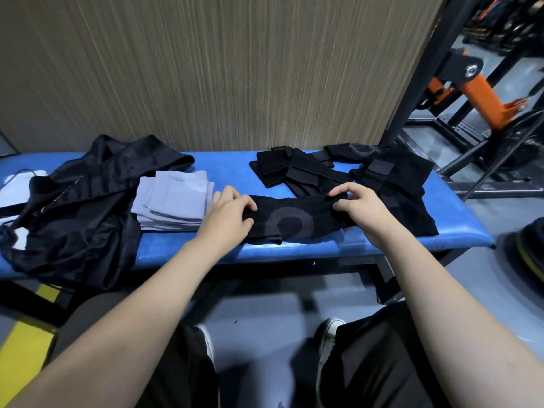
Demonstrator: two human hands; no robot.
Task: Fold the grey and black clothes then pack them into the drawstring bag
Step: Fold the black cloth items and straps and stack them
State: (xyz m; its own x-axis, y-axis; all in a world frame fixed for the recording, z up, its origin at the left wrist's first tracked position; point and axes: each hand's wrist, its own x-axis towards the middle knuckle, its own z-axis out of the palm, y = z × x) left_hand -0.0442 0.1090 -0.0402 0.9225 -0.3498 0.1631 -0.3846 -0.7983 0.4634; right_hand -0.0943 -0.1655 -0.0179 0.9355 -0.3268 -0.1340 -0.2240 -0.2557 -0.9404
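A black garment (290, 223) with a grey ring print lies stretched across the blue padded bench (294, 248). My left hand (232, 214) grips its left end with curled fingers. My right hand (357, 206) pinches its right end. A folded stack of grey clothes (173, 200) sits just left of my left hand. Several folded black pieces (294, 172) lie behind the garment, and more black cloth (394, 178) is heaped at the right. The black drawstring bag (82, 213) lies crumpled at the bench's left end, its cord (17, 175) trailing.
A wood-grain wall panel (220, 69) rises behind the bench. Black and orange gym equipment (477, 92) stands at the right. A dark round object (527, 254) sits at the right edge. My knees and shoes are below the bench's front edge.
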